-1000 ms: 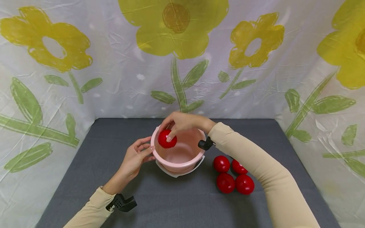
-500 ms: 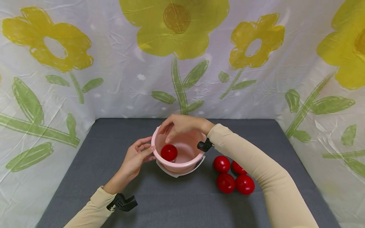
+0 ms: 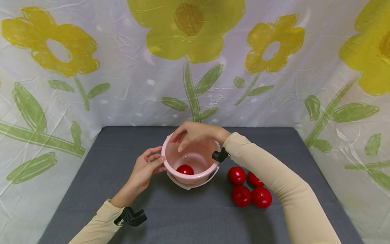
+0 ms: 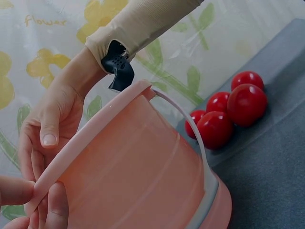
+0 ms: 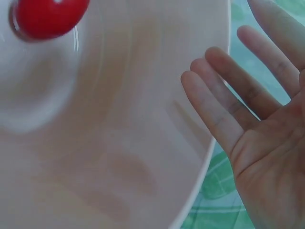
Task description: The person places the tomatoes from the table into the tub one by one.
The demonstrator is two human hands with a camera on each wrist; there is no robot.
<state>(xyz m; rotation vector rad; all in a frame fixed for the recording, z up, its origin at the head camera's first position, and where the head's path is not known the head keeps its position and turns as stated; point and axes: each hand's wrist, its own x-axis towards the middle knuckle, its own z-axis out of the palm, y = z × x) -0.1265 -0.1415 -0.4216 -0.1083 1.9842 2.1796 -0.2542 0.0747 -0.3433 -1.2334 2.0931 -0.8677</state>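
While left camera misses inner ball (image 3: 185, 169) | left hand (image 3: 144, 170) pinches bucket (image 4: 143, 162) | right hand (image 3: 195, 131) relaxed

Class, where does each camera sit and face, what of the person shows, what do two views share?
Head: worn on the head, facing forward-down at the round pink plastic bucket; left hand, right hand, beige sleeves show.
Left wrist: from that wrist, faces the bucket's side; both hands show.
Right wrist: from that wrist, looks into the bucket; right hand shows.
Shared: head and left wrist show glossy red balls outside.
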